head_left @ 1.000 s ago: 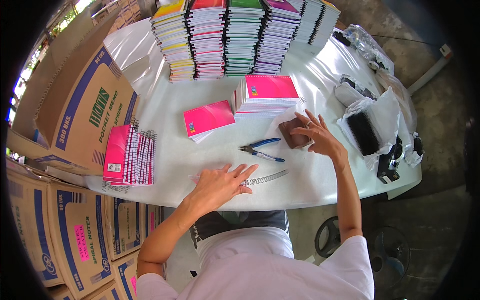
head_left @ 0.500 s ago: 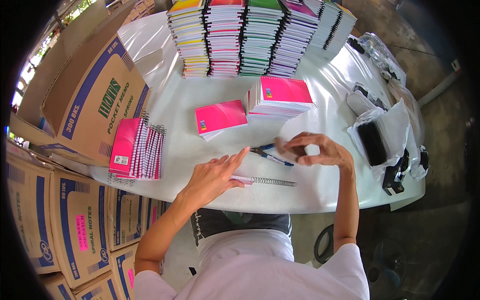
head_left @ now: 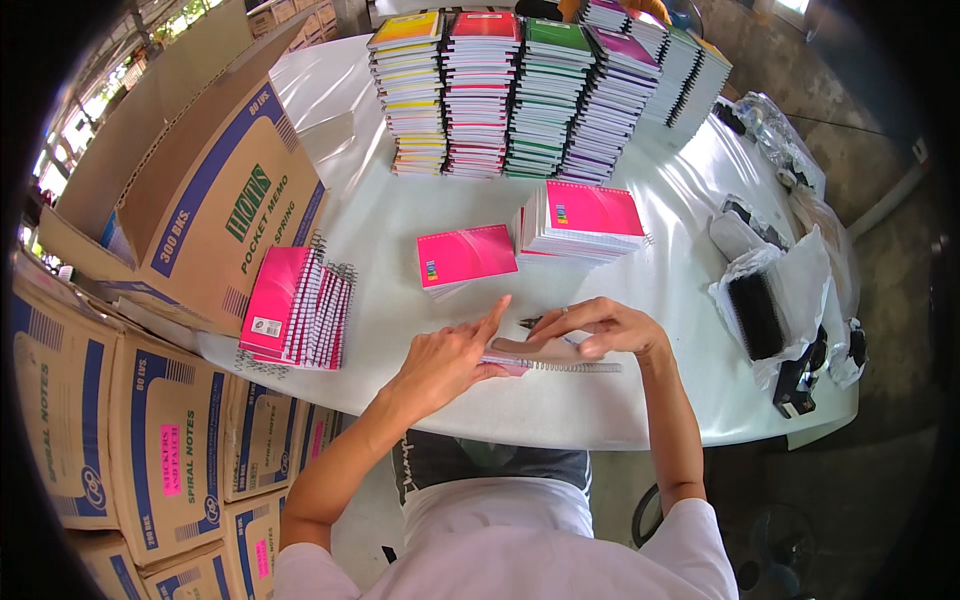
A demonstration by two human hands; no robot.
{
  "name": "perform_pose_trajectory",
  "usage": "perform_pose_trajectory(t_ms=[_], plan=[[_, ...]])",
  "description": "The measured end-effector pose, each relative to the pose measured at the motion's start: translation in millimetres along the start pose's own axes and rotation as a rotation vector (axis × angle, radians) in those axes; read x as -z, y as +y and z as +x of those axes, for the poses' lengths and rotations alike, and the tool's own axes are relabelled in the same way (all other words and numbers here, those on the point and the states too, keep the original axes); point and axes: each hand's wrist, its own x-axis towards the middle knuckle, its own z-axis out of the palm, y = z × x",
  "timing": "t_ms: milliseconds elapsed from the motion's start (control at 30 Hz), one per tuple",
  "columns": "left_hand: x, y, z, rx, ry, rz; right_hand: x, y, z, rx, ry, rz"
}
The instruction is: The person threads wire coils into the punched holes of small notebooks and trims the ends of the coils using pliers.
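Near the table's front edge, my left hand [head_left: 438,365] pinches a small notebook [head_left: 508,368] between thumb and fingers, its index finger stretched out. A thin metal spiral wire [head_left: 590,368] runs along the notebook's edge and sticks out to the right. My right hand [head_left: 612,326] is closed on a flat brownish piece [head_left: 538,349] with a curved edge, held against or just above the wire; whether they touch I cannot tell. Behind the right fingers the tip of the pliers [head_left: 528,322] shows, the handles mostly covered. A small pink-covered stack of pages [head_left: 466,256] lies beyond my hands.
A taller pink-topped stack [head_left: 590,212] stands behind. Spiral-bound pink notebooks [head_left: 290,310] are piled at left beside an open carton [head_left: 225,215]. Tall notebook stacks [head_left: 480,100] line the back. Plastic-wrapped black coils [head_left: 757,315] lie at right. More cartons [head_left: 165,440] stand at lower left.
My right hand has come down and left, bringing the brownish piece to the notebook and wire and covering most of the pliers. My left hand keeps its hold; the whole view has shifted slightly.
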Motion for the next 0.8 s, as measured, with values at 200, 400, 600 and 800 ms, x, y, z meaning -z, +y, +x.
perform_pose_trajectory(t_ms=[200,400,600,800], plan=[[-2.0,-7.9,6.3,0.037,0.006,0.088,4.4,8.9,7.4,0.1,0.005,0.182],[0.0,-5.2,8.1,0.079,-0.015,0.073,4.9,6.9,11.4,0.052,-0.005,0.011],[7.5,-13.5,10.3,0.101,-0.01,0.126,7.5,-2.8,17.4,-0.004,0.048,-0.085],[17.1,-20.3,7.4,0.152,-0.093,0.015,9.0,-7.7,21.7,-0.173,0.016,-0.048]])
